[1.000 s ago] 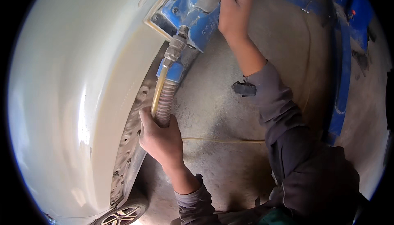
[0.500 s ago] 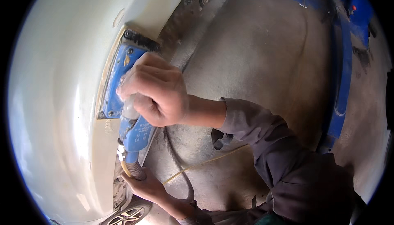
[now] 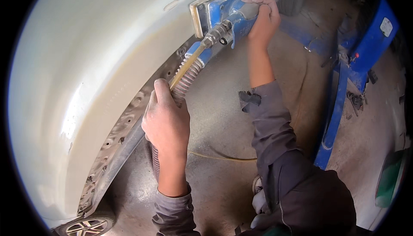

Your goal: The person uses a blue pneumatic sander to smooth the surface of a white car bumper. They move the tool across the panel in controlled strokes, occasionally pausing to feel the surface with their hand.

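Right hand (image 3: 264, 24) grips blue sander (image 3: 223, 7), left hand (image 3: 167, 122) clasps ribbed hose (image 3: 187, 77); uneven pressure could gouge the panel (image 3: 124, 51) left of both hands.

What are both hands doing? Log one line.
left hand: grips ribbed hose, yellow hose | right hand: holds blue sander | blue sander: at car panel
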Available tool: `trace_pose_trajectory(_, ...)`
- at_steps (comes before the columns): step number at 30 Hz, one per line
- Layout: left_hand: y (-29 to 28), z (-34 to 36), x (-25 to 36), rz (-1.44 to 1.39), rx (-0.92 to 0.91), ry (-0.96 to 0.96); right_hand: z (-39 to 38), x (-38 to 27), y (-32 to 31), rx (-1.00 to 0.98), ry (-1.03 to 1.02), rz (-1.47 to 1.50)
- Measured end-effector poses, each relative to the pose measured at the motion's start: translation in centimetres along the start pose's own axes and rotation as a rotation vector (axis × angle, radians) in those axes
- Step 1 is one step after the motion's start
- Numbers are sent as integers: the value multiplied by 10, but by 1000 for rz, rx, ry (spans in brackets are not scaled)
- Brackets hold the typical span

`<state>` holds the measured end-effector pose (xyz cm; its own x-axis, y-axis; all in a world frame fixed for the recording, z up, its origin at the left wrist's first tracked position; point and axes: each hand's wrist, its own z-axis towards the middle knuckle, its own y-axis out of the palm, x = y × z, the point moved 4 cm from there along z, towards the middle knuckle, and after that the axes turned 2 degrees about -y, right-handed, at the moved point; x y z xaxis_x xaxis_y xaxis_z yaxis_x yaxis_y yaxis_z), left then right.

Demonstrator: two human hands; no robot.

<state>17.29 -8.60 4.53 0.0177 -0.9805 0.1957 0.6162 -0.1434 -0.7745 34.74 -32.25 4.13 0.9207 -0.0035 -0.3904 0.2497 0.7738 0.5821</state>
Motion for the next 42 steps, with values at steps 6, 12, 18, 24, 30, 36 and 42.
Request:
trace_pose_trajectory(6, -7, 0, -5, 11, 70, -87, -3, -19, 17, 15, 19, 71)
trace_pose_trajectory(12, 23, 24, 29, -29, -56, 37, 22, 22, -22, 105, 31, 98)
trace_pose_trajectory(18, 16, -14, 0, -1, -60, -45, -3, -8, 5, -39, -6, 4)
trace_pose_trajectory(24, 15, 4, 12, -18, -19, -97, 10, -9, 5, -6, -22, -2)
trace_pose_trajectory(30, 23, 18, 25, -51, -109, -11, 19, 19, -23, 72, 40, -2)
trace_pose_trajectory(36, 9, -19, -14, 49, -50, -108, -6, -28, 23, -92, -34, -1)
trace_pose_trajectory(42, 11, 14, 22, -4, -100, -68, 25, -3, 0, 10, -16, -1)
